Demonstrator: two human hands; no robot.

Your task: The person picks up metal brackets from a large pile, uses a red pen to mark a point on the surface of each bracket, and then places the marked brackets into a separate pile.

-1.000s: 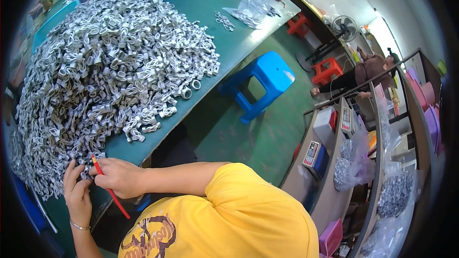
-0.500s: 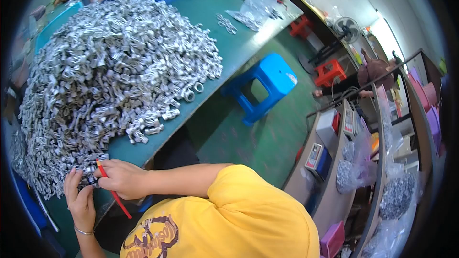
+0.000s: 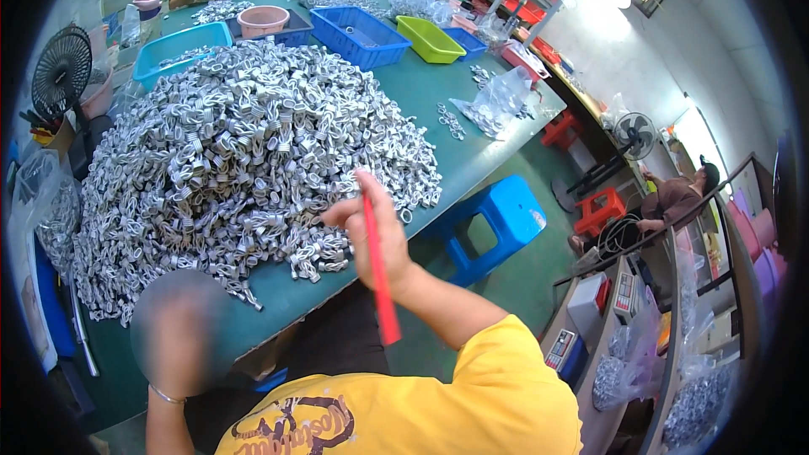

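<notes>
Red and slender, a stick-like tool (image 3: 382,291) is clamped by the right hand (image 3: 392,244); the left hand (image 3: 180,333) is too blurred to tell its fingers. Beyond, silver-grey looped fittings (image 3: 244,143) heap the teal tabletop (image 3: 463,152).

I have my right hand (image 3: 379,236) raised in a curled grip, one digit pointing up and another out to the left, its forearm (image 3: 447,305) slanting up and leftward from the elbow. Well apart and lower, I see my left hand (image 3: 179,329), too blurred to read its fingers, above a nearly upright forearm (image 3: 168,428).
</notes>
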